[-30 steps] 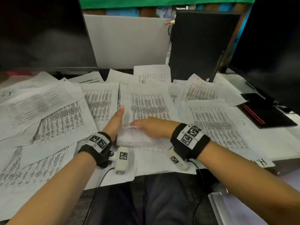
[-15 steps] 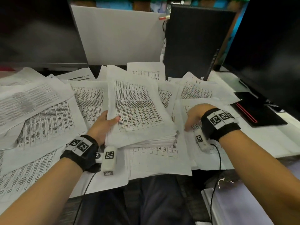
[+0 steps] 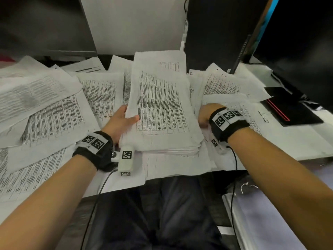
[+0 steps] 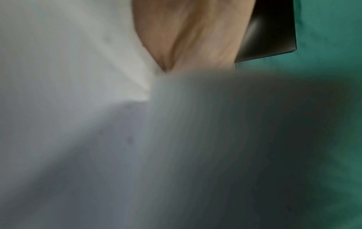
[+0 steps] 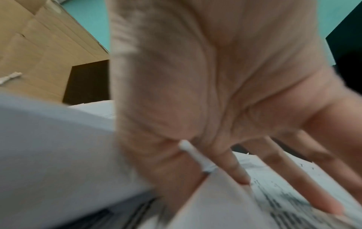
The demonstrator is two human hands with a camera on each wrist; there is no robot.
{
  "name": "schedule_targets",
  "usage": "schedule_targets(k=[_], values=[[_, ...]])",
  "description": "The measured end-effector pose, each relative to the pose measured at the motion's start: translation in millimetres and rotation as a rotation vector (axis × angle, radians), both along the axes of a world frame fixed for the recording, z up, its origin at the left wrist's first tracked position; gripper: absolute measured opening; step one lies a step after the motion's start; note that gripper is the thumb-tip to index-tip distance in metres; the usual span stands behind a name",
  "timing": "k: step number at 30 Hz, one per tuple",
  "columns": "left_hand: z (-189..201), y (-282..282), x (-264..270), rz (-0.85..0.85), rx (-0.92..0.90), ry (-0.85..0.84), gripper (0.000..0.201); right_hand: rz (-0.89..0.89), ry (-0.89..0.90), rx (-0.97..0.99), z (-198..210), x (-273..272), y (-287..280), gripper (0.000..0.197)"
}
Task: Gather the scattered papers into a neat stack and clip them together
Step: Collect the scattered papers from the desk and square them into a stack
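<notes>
A thick stack of printed papers [image 3: 162, 105] lies at the middle of the desk, its far end raised. My left hand [image 3: 128, 120] grips the stack's left edge, thumb on top and fingers hidden beneath. The left wrist view is blurred and shows only the hand [image 4: 195, 31] against white paper [image 4: 78, 62]. My right hand [image 3: 204, 115] is just right of the stack, on loose sheets [image 3: 232, 103]. In the right wrist view its fingers [image 5: 323, 201] lie straight on a printed sheet [image 5: 215, 201], and the sheet's edge runs between thumb and index finger.
Loose printed sheets [image 3: 50, 112] cover the desk to the left, behind and to the right. Dark monitors [image 3: 41, 24] [image 3: 302, 42] and a black computer tower [image 3: 216, 33] stand at the back. A black notebook with a red line [image 3: 292, 109] lies on the right.
My right hand left the stack's near edge and moved right onto the loose sheets. The left hand shifted from pressing the stack's side to gripping its edge, and the printed top sheet now shows.
</notes>
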State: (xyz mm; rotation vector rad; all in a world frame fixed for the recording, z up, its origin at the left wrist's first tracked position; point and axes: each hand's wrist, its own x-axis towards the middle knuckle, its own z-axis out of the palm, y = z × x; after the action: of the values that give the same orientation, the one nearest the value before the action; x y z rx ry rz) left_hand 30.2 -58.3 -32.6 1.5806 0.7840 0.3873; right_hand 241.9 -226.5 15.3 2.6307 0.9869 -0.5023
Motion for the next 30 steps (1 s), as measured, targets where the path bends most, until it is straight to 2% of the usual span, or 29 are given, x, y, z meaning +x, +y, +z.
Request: schedule_targets(k=[4,6,10,12,14,16,18,20,21,23,25,26,28,30], values=[[-2.7,-1.7,-1.0,-0.003,0.029,0.005,0.051,-0.065,0.097,0.205,8.8,14.5,2.1,0.024],[-2.6,-2.1,-1.2,0.014,0.016,0.0,0.051,-0.113,0.05,0.329,25.4,19.0,5.2,0.029],[-3.5,-0.8,1.0,0.037,0.064,0.029,0.057,-0.106,-0.186,0.919,81.1,-1.7,16.9,0.037],[-4.7,0.7,2.8,0.04,0.107,0.068,0.066,-0.014,-0.163,1.038,104.8,-20.6,32.8,0.042],[-6.2,1.5,3.1,0.036,0.136,0.093,0.064,0.122,-0.057,0.97,110.8,-42.6,57.8,0.044],[-4.6,0.4,4.3,0.044,0.16,0.111,0.05,0.202,0.051,0.829,96.3,-60.5,85.3,0.043],[-0.6,-1.5,6.2,0.076,0.173,0.133,0.038,0.199,0.187,0.743,69.1,-71.3,109.9,0.043],[2.7,-2.4,4.9,0.136,0.107,0.103,0.044,0.17,0.353,0.702,38.5,-76.3,126.9,0.045],[5.4,-3.5,3.1,0.127,0.011,0.052,0.05,0.141,0.456,0.699,25.6,-78.0,131.2,0.046],[1.8,0.0,2.2,0.066,-0.107,-0.02,0.063,-0.032,0.79,0.77,5.9,-78.3,133.5,0.054],[3.3,-0.6,0.6,0.009,-0.038,0.024,0.062,-0.235,1.087,0.878,-1.2,-75.3,129.8,0.06],[3.1,-0.3,0.6,0.005,0.032,0.077,0.06,-0.299,1.146,0.92,-1.1,-70.5,126.4,0.061],[2.1,0.2,2.8,0.0,0.109,0.143,0.051,-0.332,1.112,0.967,3.7,-55.9,114.7,0.061],[3.0,0.6,3.9,-0.002,0.116,0.158,0.043,-0.323,0.889,0.991,6.3,-35.6,96.1,0.066]])
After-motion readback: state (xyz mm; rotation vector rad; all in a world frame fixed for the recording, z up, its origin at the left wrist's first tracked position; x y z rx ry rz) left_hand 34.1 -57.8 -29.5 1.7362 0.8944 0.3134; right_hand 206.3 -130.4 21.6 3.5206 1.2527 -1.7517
